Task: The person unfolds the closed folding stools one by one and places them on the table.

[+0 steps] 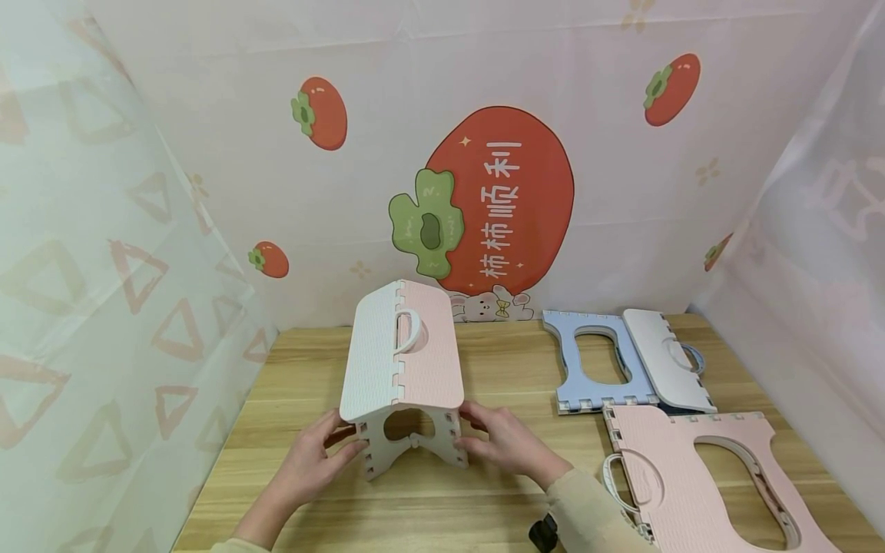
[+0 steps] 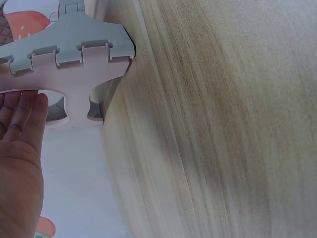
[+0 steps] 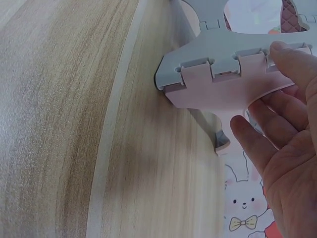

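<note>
A pink and white folding stool (image 1: 437,369) stands on the wooden table with its seat still peaked along the middle hinge and its front panel bent at the centre. A small white carry handle (image 1: 412,332) rises from the seat. My left hand (image 1: 311,461) grips the left leg side, its thumb at the front edge. Its fingers reach over the pink side panel in the left wrist view. On the opposite side my right hand (image 1: 508,442) holds the right leg, thumb on the hinged edge and fingers at the side panel's opening (image 3: 252,116).
At the right lie a blue and white folded stool (image 1: 567,361) and, nearer, a larger pink folded stool (image 1: 681,461) with a white handle. A small black object (image 1: 543,533) sits by the right sleeve. Printed cloth walls (image 1: 359,192) enclose the table's back and sides.
</note>
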Available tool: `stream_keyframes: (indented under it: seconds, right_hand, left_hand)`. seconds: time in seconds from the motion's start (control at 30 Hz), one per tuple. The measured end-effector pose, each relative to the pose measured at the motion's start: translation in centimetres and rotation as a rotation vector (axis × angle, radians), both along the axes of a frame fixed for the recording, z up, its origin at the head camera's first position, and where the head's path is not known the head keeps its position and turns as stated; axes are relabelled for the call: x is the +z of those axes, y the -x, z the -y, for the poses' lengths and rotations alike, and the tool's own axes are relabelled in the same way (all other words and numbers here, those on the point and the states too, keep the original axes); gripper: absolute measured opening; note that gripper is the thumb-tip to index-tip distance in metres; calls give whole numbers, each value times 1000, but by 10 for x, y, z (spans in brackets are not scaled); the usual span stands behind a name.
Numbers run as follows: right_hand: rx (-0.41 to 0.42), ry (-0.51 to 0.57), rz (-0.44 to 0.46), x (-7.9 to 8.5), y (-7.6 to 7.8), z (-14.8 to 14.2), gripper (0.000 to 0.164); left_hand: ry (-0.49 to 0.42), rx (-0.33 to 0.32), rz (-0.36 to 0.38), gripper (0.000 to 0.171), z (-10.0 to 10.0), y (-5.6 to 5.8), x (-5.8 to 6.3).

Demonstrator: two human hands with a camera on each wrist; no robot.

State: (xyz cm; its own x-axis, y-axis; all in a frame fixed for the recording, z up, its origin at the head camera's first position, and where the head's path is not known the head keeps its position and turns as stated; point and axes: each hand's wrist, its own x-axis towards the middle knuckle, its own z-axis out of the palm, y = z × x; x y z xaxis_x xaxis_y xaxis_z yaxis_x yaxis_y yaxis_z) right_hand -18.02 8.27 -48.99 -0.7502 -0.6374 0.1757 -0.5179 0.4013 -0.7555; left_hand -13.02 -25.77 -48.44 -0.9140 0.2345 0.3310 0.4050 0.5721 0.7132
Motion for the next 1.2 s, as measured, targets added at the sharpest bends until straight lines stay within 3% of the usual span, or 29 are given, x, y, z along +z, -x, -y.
stream_keyframes:
  seconds: [0.83,1.2]
  right_hand:
    - [-13,-27,6,-2,4,-3,53]
    - [-33,-33,5,-2,0,-6,50]
  left_hand:
    - [-13,11,40,37,1,1,2]
    - [-131,20,227,42,1,-5,7]
